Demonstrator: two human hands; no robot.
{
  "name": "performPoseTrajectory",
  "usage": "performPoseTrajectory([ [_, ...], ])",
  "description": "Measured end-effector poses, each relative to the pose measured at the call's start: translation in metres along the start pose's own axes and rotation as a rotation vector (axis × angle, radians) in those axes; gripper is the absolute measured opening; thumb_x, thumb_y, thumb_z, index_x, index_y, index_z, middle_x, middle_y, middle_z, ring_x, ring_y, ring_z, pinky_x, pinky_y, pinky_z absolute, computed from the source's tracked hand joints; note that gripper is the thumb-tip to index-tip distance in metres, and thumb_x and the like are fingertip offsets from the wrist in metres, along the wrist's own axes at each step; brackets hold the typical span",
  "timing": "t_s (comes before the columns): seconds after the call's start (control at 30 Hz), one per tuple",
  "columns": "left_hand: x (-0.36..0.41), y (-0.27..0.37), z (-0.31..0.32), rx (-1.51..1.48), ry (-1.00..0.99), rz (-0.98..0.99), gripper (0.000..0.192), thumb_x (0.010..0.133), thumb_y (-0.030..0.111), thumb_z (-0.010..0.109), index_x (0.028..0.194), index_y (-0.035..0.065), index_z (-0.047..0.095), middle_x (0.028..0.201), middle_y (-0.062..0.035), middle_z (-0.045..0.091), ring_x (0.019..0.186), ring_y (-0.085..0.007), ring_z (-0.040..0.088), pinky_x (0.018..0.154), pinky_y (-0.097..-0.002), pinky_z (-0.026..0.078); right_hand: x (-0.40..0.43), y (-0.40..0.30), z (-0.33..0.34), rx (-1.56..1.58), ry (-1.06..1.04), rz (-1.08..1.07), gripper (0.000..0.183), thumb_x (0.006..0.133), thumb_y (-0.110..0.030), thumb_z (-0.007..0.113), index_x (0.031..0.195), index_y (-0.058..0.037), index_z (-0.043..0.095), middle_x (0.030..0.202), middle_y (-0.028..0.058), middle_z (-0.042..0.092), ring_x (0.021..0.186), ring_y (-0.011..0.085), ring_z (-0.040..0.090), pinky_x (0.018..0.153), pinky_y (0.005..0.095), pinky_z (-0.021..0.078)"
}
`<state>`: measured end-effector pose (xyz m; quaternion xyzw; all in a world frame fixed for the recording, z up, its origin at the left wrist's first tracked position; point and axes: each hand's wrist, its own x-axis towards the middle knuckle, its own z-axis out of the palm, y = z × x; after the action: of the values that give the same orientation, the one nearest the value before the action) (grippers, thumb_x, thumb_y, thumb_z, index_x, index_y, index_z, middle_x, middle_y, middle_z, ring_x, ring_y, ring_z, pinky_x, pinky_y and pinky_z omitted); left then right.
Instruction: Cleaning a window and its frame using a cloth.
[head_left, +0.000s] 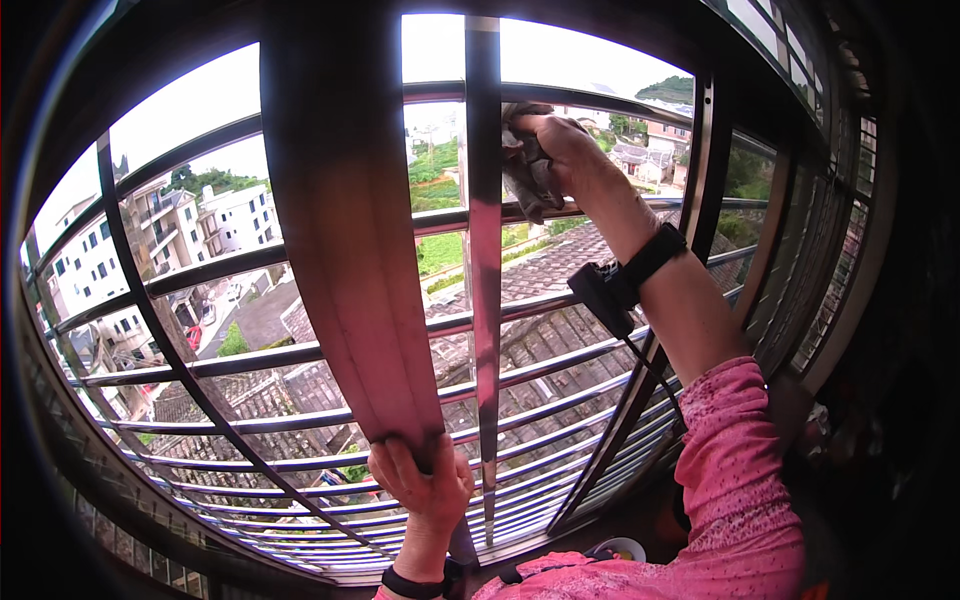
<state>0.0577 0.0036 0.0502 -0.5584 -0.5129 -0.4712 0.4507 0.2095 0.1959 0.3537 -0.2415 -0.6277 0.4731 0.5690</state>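
Note:
In the head view, my left hand (424, 480) grips the wide dark window post (382, 352) low down, thumb on one side and fingers on the other. Higher up to the right, my right hand (562, 146) holds a crumpled grey cloth (529, 176). The cloth is beside the narrow shiny metal upright (484, 292), between two horizontal metal bars; whether it touches the upright or a glass pane, I cannot tell. A black strap with a small device (607, 292) and a cable is around my right forearm.
Horizontal metal bars (555, 366) of a window grille span the view. A window frame edge (705, 172) stands at the right. Below on the right is a pale bowl or basin (622, 547). Outside are tiled roofs (540, 345) and white buildings (90, 255).

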Motion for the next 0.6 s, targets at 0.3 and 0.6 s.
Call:
performPoseTrajectory([
  [0.3,-0.004,-0.004,0.001,0.013,-0.005,-0.005,0.038,0.071,0.006,0.053,0.108,0.0068,0.050,0.131,-0.0323,0.027,0.118,-0.0563,0.030,0.092,-0.0649,0.028,-0.025,-0.005,0.056,0.243,-0.044,0.084,0.037,0.092,-0.031,0.039,0.097,0.0019,0.055,0.080,0.0153,0.061,0.067,0.0206,0.061,0.060,0.0304,0.0531],
  [0.6,-0.003,-0.006,-0.003,0.086,-0.053,0.000,0.038,0.071,0.006,0.053,0.108,0.0036,0.049,0.131,-0.0336,0.027,0.118,-0.0563,0.029,0.094,-0.0641,0.028,-0.029,-0.006,0.065,0.220,-0.111,0.021,0.037,0.091,-0.030,0.038,0.089,0.0030,0.055,0.069,0.0116,0.059,0.056,0.0185,0.057,0.053,0.0271,0.0506],
])
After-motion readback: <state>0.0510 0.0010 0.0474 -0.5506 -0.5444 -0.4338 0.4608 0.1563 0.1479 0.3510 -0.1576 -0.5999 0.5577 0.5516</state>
